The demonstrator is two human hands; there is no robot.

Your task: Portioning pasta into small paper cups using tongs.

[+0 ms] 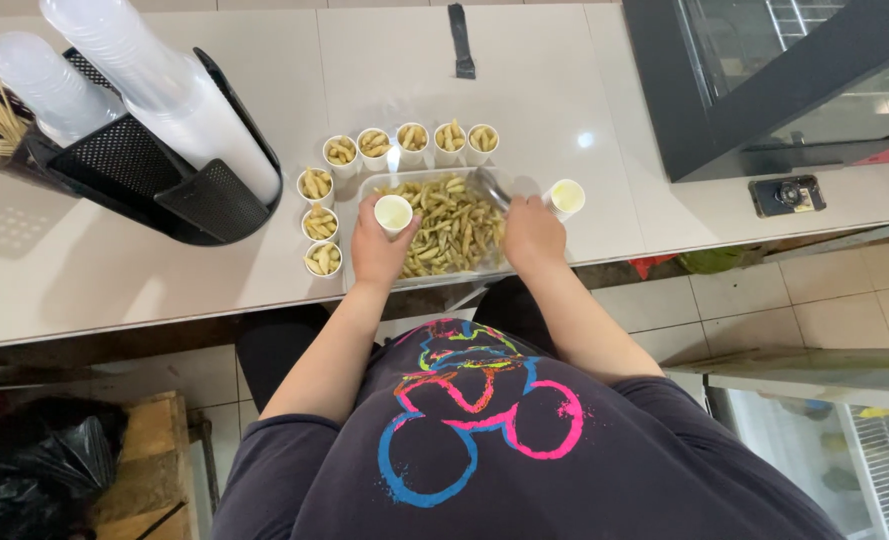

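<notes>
The pale counter (164,270) carried everything, and the tray sat close to its near edge, so a nudge from either forearm looked able to tip it onto the tiled floor (744,300). On the far left stood a black mesh holder (124,165) with stacks of clear plastic cups (174,100) leaning out of it. The clear tray (364,183) of pale green snack pieces (454,225) lay between the two hands, ringed at its left and far sides by eight filled white cups (340,150).

The left hand (376,250) was wrapped around an empty small white cup (393,212), held upright over the tray's left part. If that hold loosened or the cup tilted, pieces would likely scatter. The right hand (532,237) was clenched on metal tongs (491,187) whose tips reached into the heap; an overfull grab could drop pieces outside the cup. A second empty cup (565,196) stood just beside the right hand, easily knocked by it.
</notes>
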